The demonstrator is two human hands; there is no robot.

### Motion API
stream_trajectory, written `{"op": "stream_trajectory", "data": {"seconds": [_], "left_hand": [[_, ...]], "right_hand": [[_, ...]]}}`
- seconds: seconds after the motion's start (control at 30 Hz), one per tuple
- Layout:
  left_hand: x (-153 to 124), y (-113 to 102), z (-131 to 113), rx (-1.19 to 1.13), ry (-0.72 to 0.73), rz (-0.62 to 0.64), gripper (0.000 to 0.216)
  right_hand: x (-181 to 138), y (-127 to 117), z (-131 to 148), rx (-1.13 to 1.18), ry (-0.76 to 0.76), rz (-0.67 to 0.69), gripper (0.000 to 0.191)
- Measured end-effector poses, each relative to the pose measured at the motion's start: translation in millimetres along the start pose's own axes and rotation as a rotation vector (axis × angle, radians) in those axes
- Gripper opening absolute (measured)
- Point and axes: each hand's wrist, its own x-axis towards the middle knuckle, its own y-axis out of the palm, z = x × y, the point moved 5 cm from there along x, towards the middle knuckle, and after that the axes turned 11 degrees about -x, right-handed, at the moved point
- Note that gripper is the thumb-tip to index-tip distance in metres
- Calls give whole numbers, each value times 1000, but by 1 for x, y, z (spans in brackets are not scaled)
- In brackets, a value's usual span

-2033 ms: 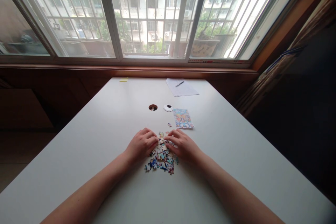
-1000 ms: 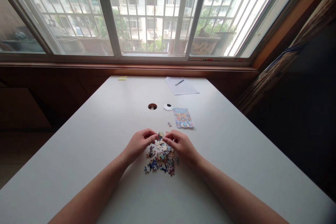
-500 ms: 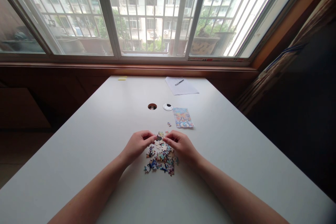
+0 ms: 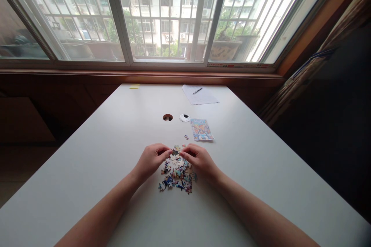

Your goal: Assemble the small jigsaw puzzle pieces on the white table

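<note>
A heap of small jigsaw puzzle pieces [image 4: 178, 171] lies on the white table, some colourful side up and some showing pale backs. My left hand [image 4: 153, 159] is at the heap's upper left, thumb and fingers pinched together. Opposite it, my right hand [image 4: 199, 158] is closed in a similar pinch at the upper right. Between the two sets of fingertips is a dark puzzle piece [image 4: 176, 153], which both hands seem to grip by its sides; the fingers cover its edges. A single loose puzzle piece [image 4: 186, 137] lies beyond the hands.
A colourful picture sheet [image 4: 202, 129] lies right of the loose piece. Behind are a round cable hole [image 4: 167, 117] and its cover [image 4: 184, 117]. Farther back lie paper [image 4: 203, 98] with a pen [image 4: 197, 90] and a yellow slip [image 4: 134, 86]. A barred window [image 4: 168, 19] faces me.
The view has shifted very slightly. Both hands keep the same pinch over the heap, and the pieces on the table look unmoved.
</note>
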Motion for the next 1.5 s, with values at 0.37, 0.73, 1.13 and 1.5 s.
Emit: {"op": "stream_trajectory", "data": {"seconds": [0.37, 0.73, 1.13, 1.5], "left_hand": [[-1, -1, 3, -81, -41, 21, 24], [-2, 1, 7, -212, -166, 88, 30], [-4, 0, -7, 100, 115, 7, 24], [-3, 0, -5, 48, 76, 5, 25]], "right_hand": [[0, -3, 4, -19, -58, -3, 22], [-2, -4, 7, -7, -134, -1, 25], [-2, -2, 6, -44, -99, -8, 25], [-1, -5, 8, -44, -107, -19, 29]]}}
